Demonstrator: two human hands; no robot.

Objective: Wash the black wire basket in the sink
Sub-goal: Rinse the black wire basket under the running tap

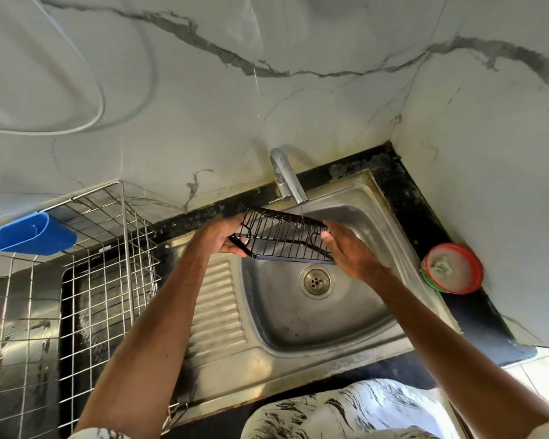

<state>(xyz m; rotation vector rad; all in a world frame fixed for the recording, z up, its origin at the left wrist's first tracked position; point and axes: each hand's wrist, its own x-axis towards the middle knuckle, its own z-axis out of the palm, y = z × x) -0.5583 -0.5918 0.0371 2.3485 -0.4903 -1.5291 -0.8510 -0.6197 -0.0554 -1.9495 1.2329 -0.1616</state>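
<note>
Black wire basket (pixel 282 237) under the tap (pixel 287 179), 1 hand at each end.
It hangs over the sink (pixel 298 327), long axis running from left hand (pixel 219 237) to right hand (pixel 351 250), fingers of both clamped on its ends; the tap's stream lands near the right end.

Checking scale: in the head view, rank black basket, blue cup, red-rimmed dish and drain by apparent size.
Largest: black basket and blue cup, too alike to rank.
Then: red-rimmed dish.
Smallest: drain.

The black counter (pixel 403 198) carries an inset steel sink (pixel 298 324), a wire rack (pixel 125 248) at left and a red-rimmed tub (pixel 452 269).
</note>
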